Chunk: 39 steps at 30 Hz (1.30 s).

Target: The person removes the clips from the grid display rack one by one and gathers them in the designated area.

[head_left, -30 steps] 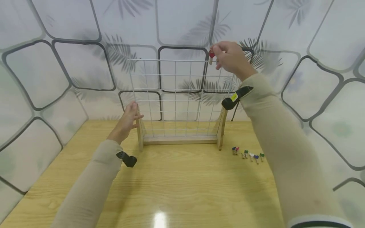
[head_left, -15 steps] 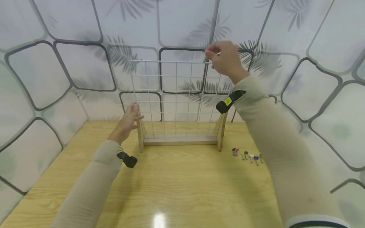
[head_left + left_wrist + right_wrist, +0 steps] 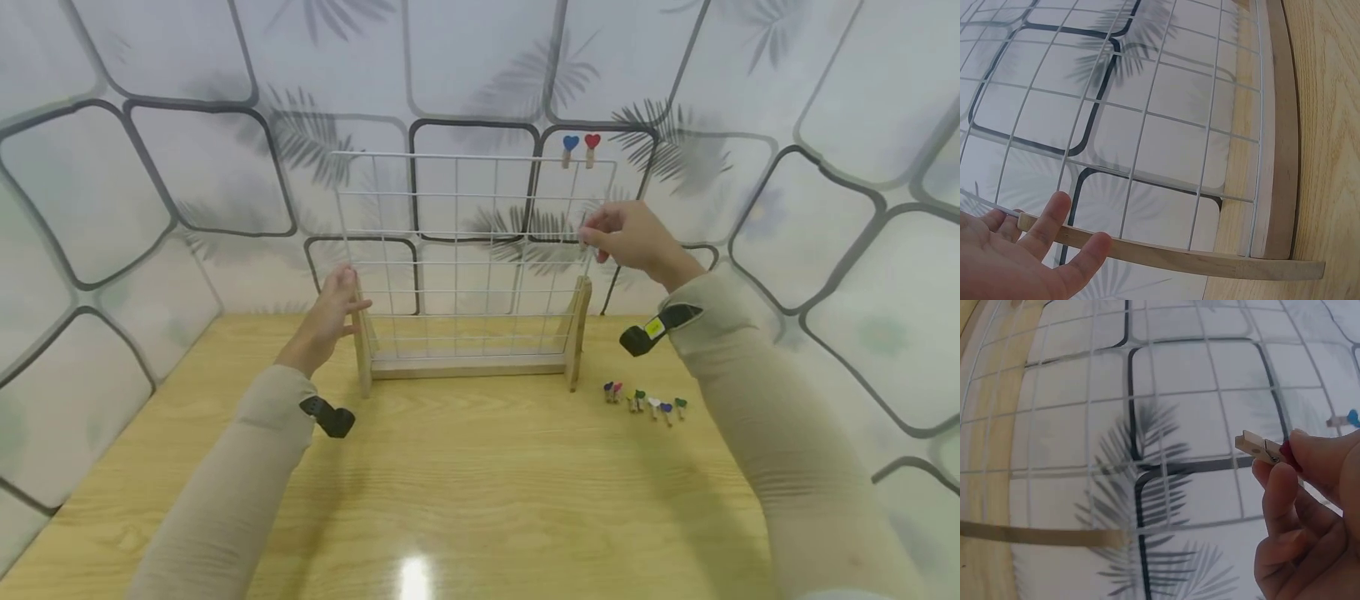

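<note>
My right hand (image 3: 633,237), beside the rack's right edge, pinches a small wooden clothespin (image 3: 1254,447) between thumb and fingers. Its red top is mostly covered in the right wrist view. On the rack's top wire sit a clothespin with a blue heart (image 3: 571,143) and another with a red heart (image 3: 592,142). The white wire grid rack (image 3: 472,198) stands in a wooden base. Fairly straight, spread fingers of my left hand (image 3: 322,321) rest against its left wooden upright (image 3: 1191,258).
Several heart-topped clothespins (image 3: 655,406) lie on the wooden table (image 3: 480,475), right of the rack's base. A patterned curtain-like backdrop (image 3: 472,67) stands behind and at both sides.
My right hand has moved from the top wire down and right with the clothespin, uncovering the blue and red hearts there. My left hand has stayed at the upright.
</note>
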Motion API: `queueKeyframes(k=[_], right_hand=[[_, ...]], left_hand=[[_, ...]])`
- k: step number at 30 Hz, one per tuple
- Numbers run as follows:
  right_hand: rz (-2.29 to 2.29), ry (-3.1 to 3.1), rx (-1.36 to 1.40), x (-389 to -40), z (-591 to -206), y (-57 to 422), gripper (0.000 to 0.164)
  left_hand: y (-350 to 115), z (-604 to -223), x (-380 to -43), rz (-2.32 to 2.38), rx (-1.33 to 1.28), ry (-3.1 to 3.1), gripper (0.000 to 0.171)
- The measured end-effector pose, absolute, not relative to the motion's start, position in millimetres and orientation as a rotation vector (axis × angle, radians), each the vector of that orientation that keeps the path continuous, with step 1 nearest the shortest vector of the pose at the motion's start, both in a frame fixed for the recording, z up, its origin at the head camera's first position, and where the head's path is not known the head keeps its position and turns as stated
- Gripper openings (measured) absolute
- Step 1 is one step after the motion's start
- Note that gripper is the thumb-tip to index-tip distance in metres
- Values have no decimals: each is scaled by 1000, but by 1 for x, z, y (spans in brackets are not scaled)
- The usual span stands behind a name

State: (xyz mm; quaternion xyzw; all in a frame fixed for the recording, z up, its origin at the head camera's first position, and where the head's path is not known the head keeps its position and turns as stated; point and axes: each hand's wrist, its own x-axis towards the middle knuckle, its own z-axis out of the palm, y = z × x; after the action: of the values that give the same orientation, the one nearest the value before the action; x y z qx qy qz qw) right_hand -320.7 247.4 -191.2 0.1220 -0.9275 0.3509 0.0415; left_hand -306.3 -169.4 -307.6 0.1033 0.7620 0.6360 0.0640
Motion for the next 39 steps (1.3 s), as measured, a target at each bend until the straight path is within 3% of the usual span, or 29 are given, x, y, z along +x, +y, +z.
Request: queueKeyframes(k=[20, 34, 39], right_hand=[[1302, -2971, 87, -277, -327, 377, 41], [1036, -3104, -61, -240, -389, 442, 43], [952, -3178, 4, -235, -400, 447, 39]], left_hand=[[-171, -308, -305, 1896, 314, 2298, 72], [-168, -308, -304, 1921, 323, 2300, 71], [-169, -309, -305, 1924, 327, 2298, 70]])
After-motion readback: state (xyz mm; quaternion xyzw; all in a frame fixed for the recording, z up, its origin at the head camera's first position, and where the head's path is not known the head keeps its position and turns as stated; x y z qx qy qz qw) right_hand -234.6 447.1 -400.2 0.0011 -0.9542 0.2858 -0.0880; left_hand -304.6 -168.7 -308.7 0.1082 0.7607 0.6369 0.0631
